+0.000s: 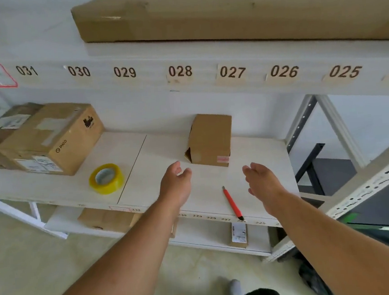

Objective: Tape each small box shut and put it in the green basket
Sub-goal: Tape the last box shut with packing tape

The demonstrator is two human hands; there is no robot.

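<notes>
Shelving: white metal rack [346,196] with perforated uprights, white boards [165,149]
Labels: numbered tags [180,71], 031 down to 025, line the upper shelf edge
Wall: plain white
Floor: pale tiles [35,264]
Light: soft, even

A single wide-angle view, worn on the person's head, looks forward and steeply down onto the white shelf [166,154] at about arm's reach, both forearms stretching up from the bottom edge. Its lens bends the numbered upper shelf edge [205,60], and the floor [34,253] fills the lower left
</notes>
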